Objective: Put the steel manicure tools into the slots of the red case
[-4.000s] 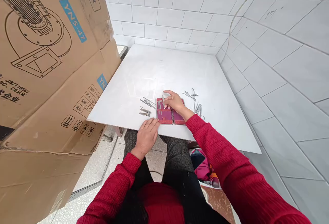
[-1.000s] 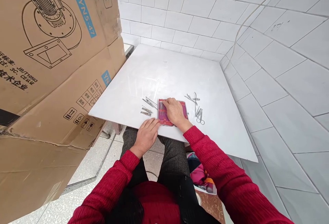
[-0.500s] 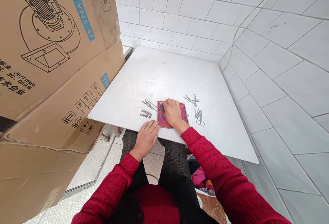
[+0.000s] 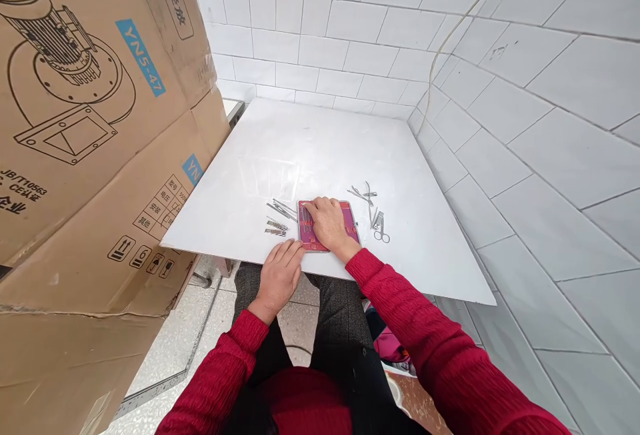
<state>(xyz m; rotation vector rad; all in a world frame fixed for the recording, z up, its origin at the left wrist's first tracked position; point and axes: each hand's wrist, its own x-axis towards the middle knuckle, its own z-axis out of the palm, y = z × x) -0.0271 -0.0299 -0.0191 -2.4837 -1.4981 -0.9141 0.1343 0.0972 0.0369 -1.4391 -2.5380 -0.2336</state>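
An open manicure case (image 4: 315,246) with a red and purple lining lies near the table's front edge. Slim metal tools (image 4: 305,219) sit in the loops along its left side. My right hand (image 4: 331,223) rests over the middle of the case, fingers bent together and one digit reaching to its top left corner; anything under the fingers is hidden. My left hand (image 4: 281,270) lies with its fingers stretched out, their tips at the case's lower left corner. Left of the case are tweezers-like metal tools (image 4: 281,209) and nail clippers (image 4: 276,228). To its right are small scissors (image 4: 381,235) and a wide clipper (image 4: 379,219).
More thin metal implements (image 4: 364,192) lie at the right on the white table (image 4: 425,248). A large cardboard box (image 4: 100,175) stands against the left side. Tiled walls (image 4: 505,128) border the back and right, with a cable (image 4: 443,42) hanging in the corner.
The whole view has shifted slightly. My right hand stays over the case, its fingers a little differently placed near the top left. My left hand remains at the lower left corner.
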